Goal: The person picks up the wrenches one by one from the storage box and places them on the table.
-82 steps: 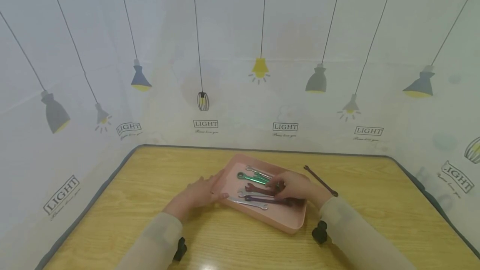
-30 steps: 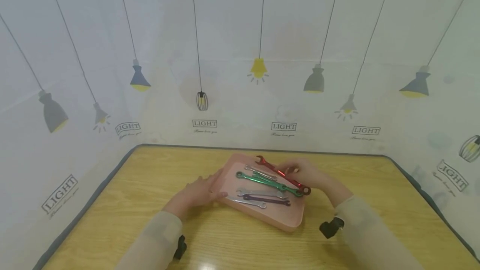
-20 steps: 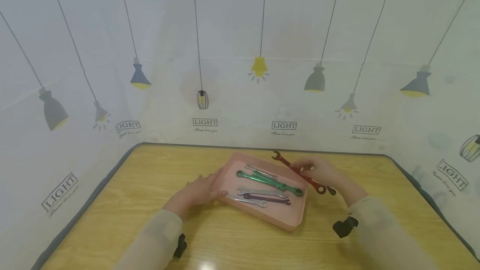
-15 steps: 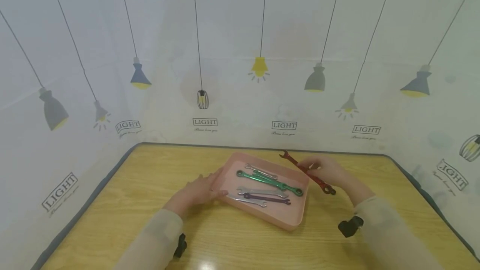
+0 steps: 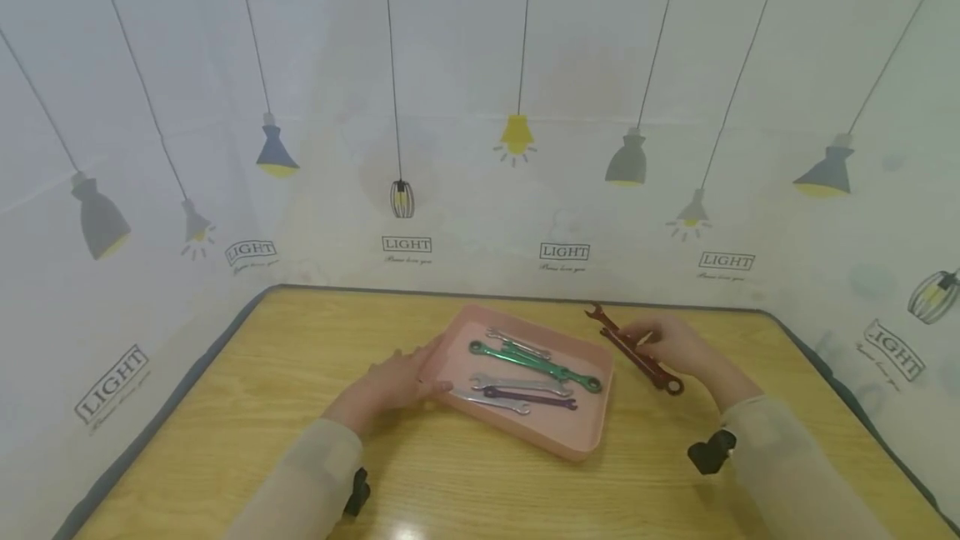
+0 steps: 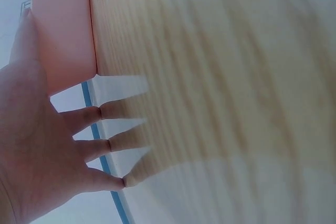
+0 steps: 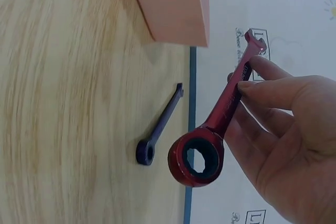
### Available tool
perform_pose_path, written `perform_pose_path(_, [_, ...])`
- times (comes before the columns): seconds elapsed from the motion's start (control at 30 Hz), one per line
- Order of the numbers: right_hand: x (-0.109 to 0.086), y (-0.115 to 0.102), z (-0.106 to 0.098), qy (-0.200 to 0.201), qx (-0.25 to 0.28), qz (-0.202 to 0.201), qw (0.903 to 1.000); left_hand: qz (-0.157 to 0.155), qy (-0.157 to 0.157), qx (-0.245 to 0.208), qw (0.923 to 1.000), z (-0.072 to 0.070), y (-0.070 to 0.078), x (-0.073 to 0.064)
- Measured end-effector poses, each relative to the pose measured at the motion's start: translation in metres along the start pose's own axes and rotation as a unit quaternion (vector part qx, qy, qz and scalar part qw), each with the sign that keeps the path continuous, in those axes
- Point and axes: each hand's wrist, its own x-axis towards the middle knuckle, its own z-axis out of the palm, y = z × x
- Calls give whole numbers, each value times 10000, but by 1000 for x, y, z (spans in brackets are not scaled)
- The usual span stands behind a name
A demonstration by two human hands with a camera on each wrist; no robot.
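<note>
In the head view my right hand [image 5: 675, 350] pinches a red ratcheting combination wrench [image 7: 229, 100] between thumb and fingers, to the right of the pink tray [image 5: 517, 433]. The wrench's ring end points toward me and its open end away. Below it on the table lies a dark wrench [image 7: 160, 124], nearly parallel and partly hidden by it in the head view. My left hand [image 5: 392, 382] rests at the tray's left end, thumb along the rim; its other fingers are straight and spread, tips on the table, as the left wrist view shows.
Inside the tray lie crossed green wrenches [image 5: 525, 361], a purple wrench [image 5: 529, 397] and several silver wrenches [image 5: 519, 343]. The wooden table [image 5: 315, 357] ends at a dark edge against a wall covering [image 5: 465, 190] printed with lamps.
My right hand has lifted the red wrench out of the tray and carried it right, over the dark wrench on the table. My left hand has stayed at the tray.
</note>
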Motion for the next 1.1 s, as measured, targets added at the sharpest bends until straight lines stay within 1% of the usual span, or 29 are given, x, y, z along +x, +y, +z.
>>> perform_pose_path(0.2, [-1,17,-3,-5,-135,-32,9999,31,22,48,10000,0,-1,1])
perform_pose_path(0.33, [0,29,-5,12,-190,77,9998,-1,9,29,10000,1,-1,2])
perform_pose_path(0.47, [0,39,-6,-1,-91,144,9999,-68,21,-20,10000,1,-2,3])
perform_pose_path(0.53, [0,45,-7,-14,-72,176,9998,-33,21,-39,10000,1,-2,2])
perform_pose_path(0.73, [2,61,-7,-51,-10,588,9983,109,7,-17,9999,1,0,1])
perform_pose_path(0.83, [4,66,-7,-29,-39,793,9968,109,26,22,9999,0,0,1])
perform_pose_path(0.93, [5,67,-7,-51,-116,779,9969,100,24,21,9999,0,-1,2])
perform_pose_path(1.1, [7,70,-5,44,-228,717,9972,98,8,11,10000,2,-3,4])
